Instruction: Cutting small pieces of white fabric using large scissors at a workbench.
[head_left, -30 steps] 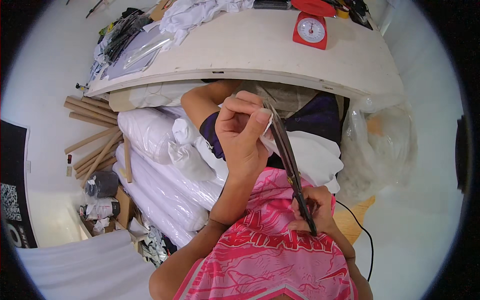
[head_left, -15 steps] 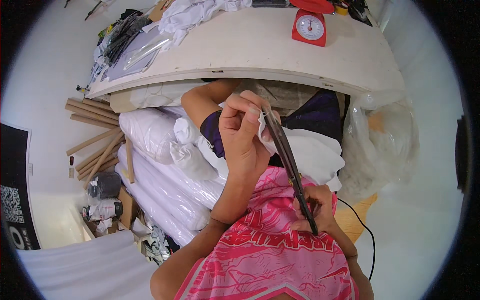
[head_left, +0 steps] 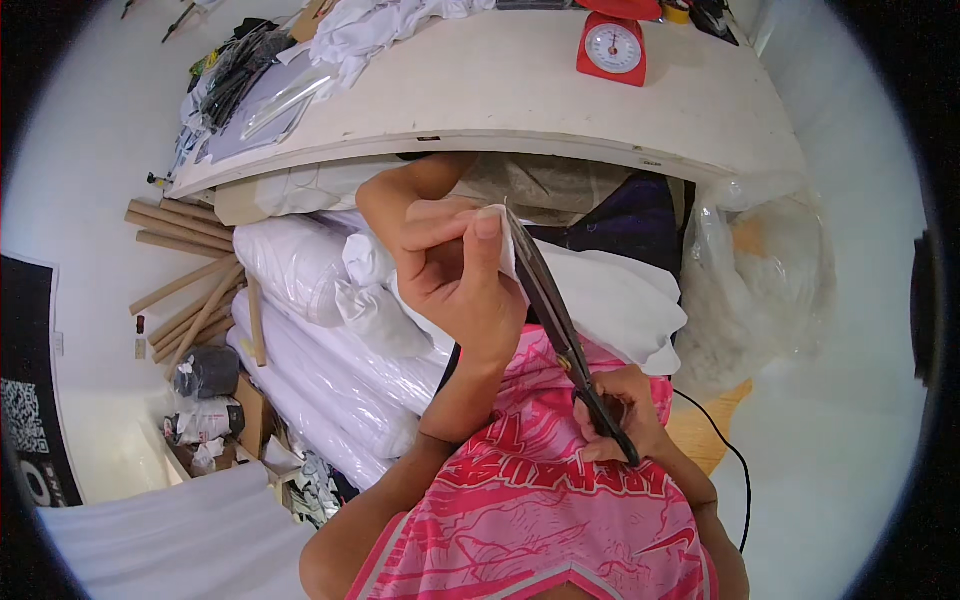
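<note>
Near the middle, my left hand (head_left: 463, 275) is closed in a pinch on the top edge of a piece of white fabric (head_left: 612, 312), its thumb pointing up. In my right hand (head_left: 620, 410), lower right, are large dark scissors (head_left: 548, 307), held by their handles. Their long blades run up and left alongside the pinched edge, their tips by my left thumb and fingertips; whether they touch the fabric there, I cannot tell. Behind the fabric is dark purple cloth (head_left: 630, 215), and below my hands is my pink printed top (head_left: 550, 520).
A white table (head_left: 690, 125) arches across the back, carrying a red dial scale (head_left: 612, 50) and piled garments. My bent leg is beneath it. Wrapped white rolls (head_left: 310, 370) and cardboard tubes (head_left: 180, 220) lie left, a clear plastic bag (head_left: 770, 290) right, near a black cord.
My left hand has shifted leftward and turned, thumb more upright, with the fabric edge still pinched. The scissors have moved slightly left along with it, still held in my right hand.
</note>
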Motion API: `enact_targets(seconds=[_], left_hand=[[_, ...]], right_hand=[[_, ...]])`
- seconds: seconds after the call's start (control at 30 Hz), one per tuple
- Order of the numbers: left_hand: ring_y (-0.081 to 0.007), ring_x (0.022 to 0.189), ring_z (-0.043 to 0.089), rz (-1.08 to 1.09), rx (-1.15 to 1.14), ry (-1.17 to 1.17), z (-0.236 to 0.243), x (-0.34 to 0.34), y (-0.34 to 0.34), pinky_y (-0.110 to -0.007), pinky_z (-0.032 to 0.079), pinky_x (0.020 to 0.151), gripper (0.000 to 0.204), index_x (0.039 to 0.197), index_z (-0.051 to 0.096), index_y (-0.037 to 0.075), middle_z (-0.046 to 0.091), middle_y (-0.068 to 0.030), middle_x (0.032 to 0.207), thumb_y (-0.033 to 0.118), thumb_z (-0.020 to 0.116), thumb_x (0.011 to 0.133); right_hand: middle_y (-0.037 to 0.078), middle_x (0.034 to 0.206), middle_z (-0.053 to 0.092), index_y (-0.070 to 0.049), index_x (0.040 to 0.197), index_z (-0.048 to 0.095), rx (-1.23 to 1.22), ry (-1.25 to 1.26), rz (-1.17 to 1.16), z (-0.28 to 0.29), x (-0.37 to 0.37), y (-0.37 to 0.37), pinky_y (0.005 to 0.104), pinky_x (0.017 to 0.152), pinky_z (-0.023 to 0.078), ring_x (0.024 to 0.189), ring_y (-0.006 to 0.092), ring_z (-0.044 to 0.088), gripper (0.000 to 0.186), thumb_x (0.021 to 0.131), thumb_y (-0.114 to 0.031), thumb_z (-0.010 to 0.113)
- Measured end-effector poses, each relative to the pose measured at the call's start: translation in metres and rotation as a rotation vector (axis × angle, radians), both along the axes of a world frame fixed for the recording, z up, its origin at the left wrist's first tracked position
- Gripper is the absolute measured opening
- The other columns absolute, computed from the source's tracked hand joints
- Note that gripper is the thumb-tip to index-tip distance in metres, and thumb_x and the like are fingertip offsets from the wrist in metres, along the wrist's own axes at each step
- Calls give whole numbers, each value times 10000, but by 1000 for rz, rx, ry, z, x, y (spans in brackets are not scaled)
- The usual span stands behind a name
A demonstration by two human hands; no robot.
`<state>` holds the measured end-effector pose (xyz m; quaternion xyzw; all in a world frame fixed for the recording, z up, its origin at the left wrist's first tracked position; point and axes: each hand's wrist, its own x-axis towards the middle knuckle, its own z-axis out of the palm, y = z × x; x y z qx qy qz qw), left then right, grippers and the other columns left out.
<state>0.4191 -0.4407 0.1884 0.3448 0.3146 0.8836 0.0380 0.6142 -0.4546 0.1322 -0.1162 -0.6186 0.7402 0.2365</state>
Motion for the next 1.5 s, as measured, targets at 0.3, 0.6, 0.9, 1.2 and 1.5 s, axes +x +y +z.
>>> enact_targets(seconds=[0.3,0.6,0.9,1.2,1.5], left_hand=[[-118,690,510,97,24,132,1,7,1,-203,414,599,181,857,525,2,530,-84,817,-116,636,779],[-108,704,505,-130,29,-45,-3,-1,2,-206,425,650,137,848,513,13,532,-82,815,-63,623,816],[-96,711,499,47,-20,-20,0,1,3,-193,426,661,165,860,519,3,523,-73,831,-114,618,799],[-118,583,509,215,-91,79,3,-6,6,-229,437,513,142,821,461,42,519,-53,735,19,589,878],[-86,703,509,41,-36,14,1,-7,1,-186,424,636,189,848,535,12,533,-69,826,-128,641,777]], right_hand=[[-1,562,550,-50,627,546,26,-75,7,11,2,4,189,415,311,436,47,459,390,612,-282,859],[-8,557,534,-42,649,538,-178,55,13,9,2,-1,178,419,310,442,39,453,454,610,-357,863],[16,632,539,-41,672,495,-171,-43,111,11,4,2,201,464,354,534,59,489,413,614,-216,865],[0,645,546,-36,691,530,-204,-25,147,10,-1,4,210,458,333,531,44,457,329,649,-151,836],[-16,567,509,-46,659,539,-90,-109,77,11,-2,2,204,439,306,477,38,416,319,657,-177,830]])
